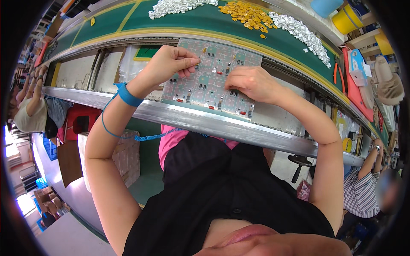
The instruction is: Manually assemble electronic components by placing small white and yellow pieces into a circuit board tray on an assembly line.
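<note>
A pale grey-green circuit board point(194, 97), printed with outlines and fitted with small red, white and black parts, lies across the rails in front of me. My left hand point(171, 65) is over its upper left part, thumb and fingertips pinched together; whatever they hold is too small to make out. My right hand point(253, 83) rests at the board's right side with bent fingers pointing down at its surface. Its fingertips are closed beside some black parts, and anything between them is hidden. A blue wrist strap point(129, 95) with a coiled cord point(149, 137) circles my left wrist.
Beyond the board, a green bench strip point(141, 19) carries yellow disc-shaped parts point(245, 15) between heaps of small white parts point(299, 34). A metal rail point(192, 116) runs along my side. At right are a fan point(388, 83) and a crank handle point(300, 160). Other people work at both sides.
</note>
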